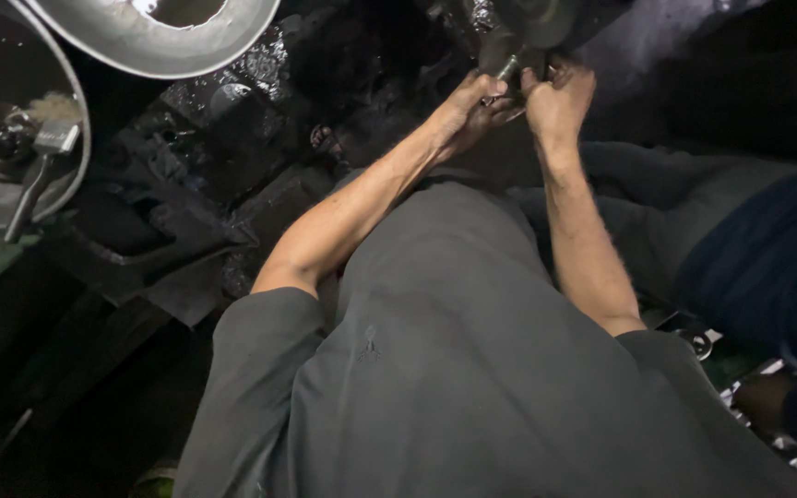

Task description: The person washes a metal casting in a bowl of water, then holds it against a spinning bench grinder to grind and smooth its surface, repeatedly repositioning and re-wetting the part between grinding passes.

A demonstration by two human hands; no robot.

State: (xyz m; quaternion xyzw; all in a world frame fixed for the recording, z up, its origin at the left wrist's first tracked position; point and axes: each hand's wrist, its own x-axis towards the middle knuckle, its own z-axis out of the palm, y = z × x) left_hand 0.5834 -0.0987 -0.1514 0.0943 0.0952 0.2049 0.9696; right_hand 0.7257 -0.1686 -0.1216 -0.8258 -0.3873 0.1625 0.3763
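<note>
Left hand (472, 103) and right hand (557, 100) both gripping closed around small metal rod (507, 66), sticking out under dark greasy machine part (532, 23) at top. Metal basin (154, 37) sitting well left.

The metal rod (506, 67) is short and slim, grey with a dull shine, and only a small stretch of it shows. It stands tilted, its upper end running up and to the right into the metal part (529, 23), its lower end hidden among fingers. The metal part is a dark, greasy piece of machinery at the top edge of the view — rounded, with a paler worn face that catches a little light. Its full shape cannot be made out, since the frame cuts it off and shadow covers its sides — it sits just above the rod, touching it.
</note>
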